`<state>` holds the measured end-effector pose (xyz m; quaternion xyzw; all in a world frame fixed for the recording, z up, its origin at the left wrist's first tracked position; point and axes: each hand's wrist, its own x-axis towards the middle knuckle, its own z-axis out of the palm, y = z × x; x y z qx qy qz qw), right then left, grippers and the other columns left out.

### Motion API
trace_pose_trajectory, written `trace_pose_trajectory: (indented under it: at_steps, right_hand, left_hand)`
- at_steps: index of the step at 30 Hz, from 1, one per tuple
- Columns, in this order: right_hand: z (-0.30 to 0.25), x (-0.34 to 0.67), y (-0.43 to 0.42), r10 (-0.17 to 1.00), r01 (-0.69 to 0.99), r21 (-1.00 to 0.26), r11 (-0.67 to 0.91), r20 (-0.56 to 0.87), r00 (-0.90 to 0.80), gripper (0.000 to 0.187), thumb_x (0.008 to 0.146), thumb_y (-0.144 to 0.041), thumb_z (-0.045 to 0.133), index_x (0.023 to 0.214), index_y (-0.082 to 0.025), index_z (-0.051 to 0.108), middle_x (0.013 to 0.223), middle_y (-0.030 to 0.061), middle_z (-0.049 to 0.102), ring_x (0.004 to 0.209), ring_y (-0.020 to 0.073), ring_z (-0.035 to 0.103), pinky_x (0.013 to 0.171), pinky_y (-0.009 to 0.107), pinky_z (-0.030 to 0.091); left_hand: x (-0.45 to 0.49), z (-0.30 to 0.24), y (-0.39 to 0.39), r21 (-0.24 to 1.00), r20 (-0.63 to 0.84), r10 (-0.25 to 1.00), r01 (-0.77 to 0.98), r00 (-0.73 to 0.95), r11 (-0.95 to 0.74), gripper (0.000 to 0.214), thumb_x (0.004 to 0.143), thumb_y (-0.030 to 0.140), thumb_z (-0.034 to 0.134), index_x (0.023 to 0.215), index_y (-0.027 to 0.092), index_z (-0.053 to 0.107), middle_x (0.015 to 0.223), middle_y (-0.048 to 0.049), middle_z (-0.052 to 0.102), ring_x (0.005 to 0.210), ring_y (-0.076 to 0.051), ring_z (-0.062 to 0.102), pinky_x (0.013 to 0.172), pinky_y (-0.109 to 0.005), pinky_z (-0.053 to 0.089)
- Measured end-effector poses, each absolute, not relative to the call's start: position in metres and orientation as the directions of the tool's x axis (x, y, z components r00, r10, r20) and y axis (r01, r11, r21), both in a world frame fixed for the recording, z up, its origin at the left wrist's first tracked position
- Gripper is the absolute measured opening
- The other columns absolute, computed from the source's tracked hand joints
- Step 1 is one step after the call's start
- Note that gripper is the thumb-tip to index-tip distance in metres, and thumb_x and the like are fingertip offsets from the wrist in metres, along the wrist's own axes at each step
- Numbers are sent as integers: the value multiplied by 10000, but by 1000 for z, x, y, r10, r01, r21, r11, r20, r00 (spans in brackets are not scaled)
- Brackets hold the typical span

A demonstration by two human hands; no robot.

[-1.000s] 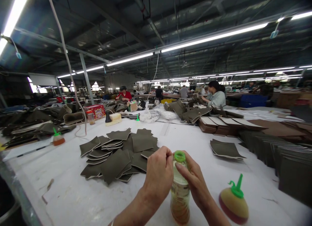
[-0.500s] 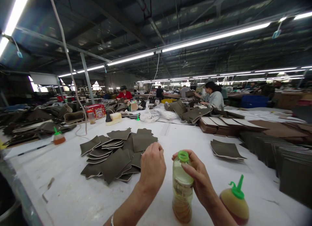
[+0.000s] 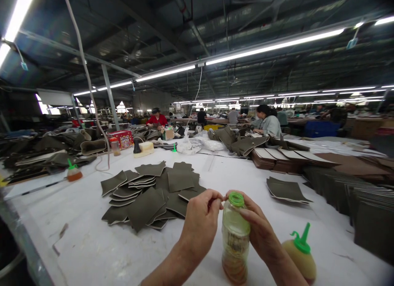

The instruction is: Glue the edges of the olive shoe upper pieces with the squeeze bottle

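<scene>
A clear plastic bottle point(image 3: 236, 241) with a green neck and no cap stands on the white table, a brownish content in its lower part. My right hand point(image 3: 260, 224) grips it near the top from the right side. On the other side, my left hand point(image 3: 203, 214) has its thumb and fingers pinched together beside the bottle's neck; whatever they hold is too small or hidden to make out. Close to my right forearm sits a squeeze bottle point(image 3: 298, 253) with a green nozzle. Left of my left hand lies a loose pile of dark olive leather-like pieces point(image 3: 147, 204).
A small stack of pieces point(image 3: 287, 190) lies to the right, near long rows of dark panels point(image 3: 366, 212). Another green-tipped squeeze bottle point(image 3: 74, 173) stands at the left. Plastic bags point(image 3: 191, 145) and a sponge point(image 3: 144, 149) lie further back. Other people sit beyond.
My left hand has moved right and slightly down, bringing its pinched fingers to the bottle's neck. The bottle and my right hand have shifted slightly right in view.
</scene>
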<state>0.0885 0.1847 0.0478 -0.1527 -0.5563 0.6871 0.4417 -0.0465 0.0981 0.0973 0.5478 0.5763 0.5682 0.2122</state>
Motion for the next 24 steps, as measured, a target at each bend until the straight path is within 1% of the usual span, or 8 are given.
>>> trace_pose_trajectory:
  at_steps: [4,9,13,17,19,20,22,24]
  right_hand:
    - [48,94,187,803,-430,-901,-60,212,-557,388,663,-402,732,1011,-240,673,949,27,669,922,217,554,745,273,442]
    - [53,95,186,753,-449,-893,16,307,-582,329,709,-401,693,987,-225,677,984,37,673,884,195,570,750,256,457]
    - [51,94,189,737,-462,-886,27,330,-590,317,739,-382,666,1012,-221,669,1027,48,674,936,199,575,792,253,460]
    - [48,93,191,729,-478,-878,20,340,-594,316,735,-375,677,1013,-224,670,1017,45,678,922,192,579,792,248,461]
    - [47,93,191,726,-486,-874,7,339,-599,314,738,-369,678,1019,-230,670,1012,40,678,920,193,582,795,257,463]
    - [47,93,190,724,-489,-872,3,339,-600,313,740,-366,677,1022,-230,671,1005,38,678,915,196,585,793,262,464]
    - [47,93,189,731,-494,-869,7,342,-591,312,740,-365,680,1019,-228,678,970,33,681,885,195,592,776,266,467]
    - [48,92,189,751,-490,-871,22,338,-567,316,725,-364,700,1009,-225,685,940,26,684,854,187,593,757,258,465]
  left_hand:
    - [-48,96,99,895,372,889,359,-268,-266,165,819,192,437,752,195,588,640,33,558,610,-111,462,590,-248,333]
    - [-50,96,99,880,417,880,344,-228,-328,194,826,160,340,645,208,395,565,57,374,570,-109,347,559,-275,252]
    - [-51,94,102,876,411,892,353,-188,-330,267,870,205,312,605,206,353,544,56,338,550,-110,321,551,-290,233]
    - [-49,91,105,879,396,893,372,-216,-299,347,916,339,343,597,205,319,539,63,315,538,-102,306,536,-279,231]
    - [-47,90,105,882,389,891,372,-233,-288,379,916,374,372,581,199,340,522,64,348,531,-94,333,540,-265,255]
    - [-46,90,105,885,391,891,363,-233,-293,373,911,370,395,583,194,386,528,60,397,539,-92,363,547,-255,274]
    - [-44,91,105,892,399,890,319,-219,-321,297,889,344,458,647,185,526,596,43,521,581,-91,431,562,-237,311]
    - [-42,92,106,898,411,883,270,-228,-348,192,849,307,531,729,184,618,673,27,592,626,-94,471,565,-222,336]
